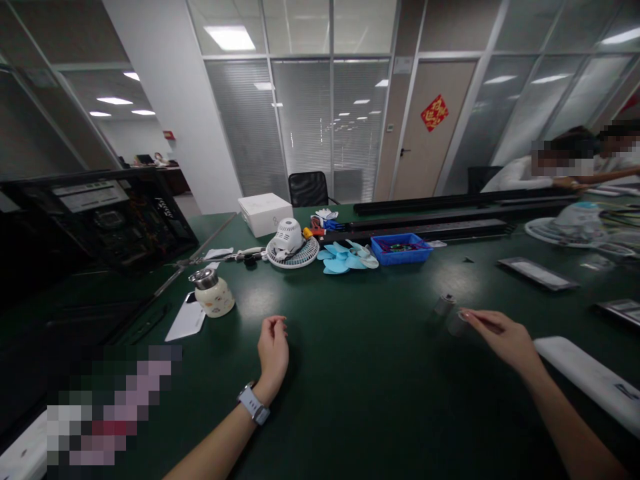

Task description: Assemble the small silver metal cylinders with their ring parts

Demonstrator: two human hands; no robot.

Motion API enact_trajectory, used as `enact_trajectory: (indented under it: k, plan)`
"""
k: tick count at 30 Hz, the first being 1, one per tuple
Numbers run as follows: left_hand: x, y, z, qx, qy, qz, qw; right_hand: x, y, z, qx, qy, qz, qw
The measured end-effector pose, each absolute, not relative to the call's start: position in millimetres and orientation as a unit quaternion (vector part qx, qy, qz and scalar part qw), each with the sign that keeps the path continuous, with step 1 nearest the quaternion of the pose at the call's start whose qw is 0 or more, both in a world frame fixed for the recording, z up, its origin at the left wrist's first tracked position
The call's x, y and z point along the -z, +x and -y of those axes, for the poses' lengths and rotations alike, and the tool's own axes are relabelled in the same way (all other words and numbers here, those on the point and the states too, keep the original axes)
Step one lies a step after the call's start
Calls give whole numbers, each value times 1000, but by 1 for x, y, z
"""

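My left hand [273, 347], a watch [253, 403] on its wrist, rests over the green table with its fingers curled in and nothing visible in them. Farther right, my right hand [495, 332] is closed in a pinch, thumb against fingertips. Whatever those fingertips hold is too small and blurred to name. Just beyond them stands a small metal cylinder [445, 305] with a dark tip. A faint greyish, see-through shape [456, 325] shows right below the fingertips; I cannot tell whether it is held.
At the back lie a white fan housing [289, 239], light-blue fan blades [341, 259], a blue tray [400, 249] and a white box [265, 212]. A cream jar [217, 299] stands left. A long white casing [590, 380] lies beside my right forearm. People sit far right.
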State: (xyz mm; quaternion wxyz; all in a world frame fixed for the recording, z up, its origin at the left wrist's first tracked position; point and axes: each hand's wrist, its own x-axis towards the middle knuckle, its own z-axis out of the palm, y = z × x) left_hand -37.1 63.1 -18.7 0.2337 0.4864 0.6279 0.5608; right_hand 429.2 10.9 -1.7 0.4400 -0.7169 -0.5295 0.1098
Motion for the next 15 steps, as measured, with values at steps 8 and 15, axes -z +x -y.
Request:
enact_trajectory:
  k: [8,15]
  plan:
    - [20,-37,-63,-557,489,-628,239,-40,406,-31,65,-824,526,201]
    - [18,-37,-63,-554,492,-623,249,-59,398,-71,-36,-851,521,63]
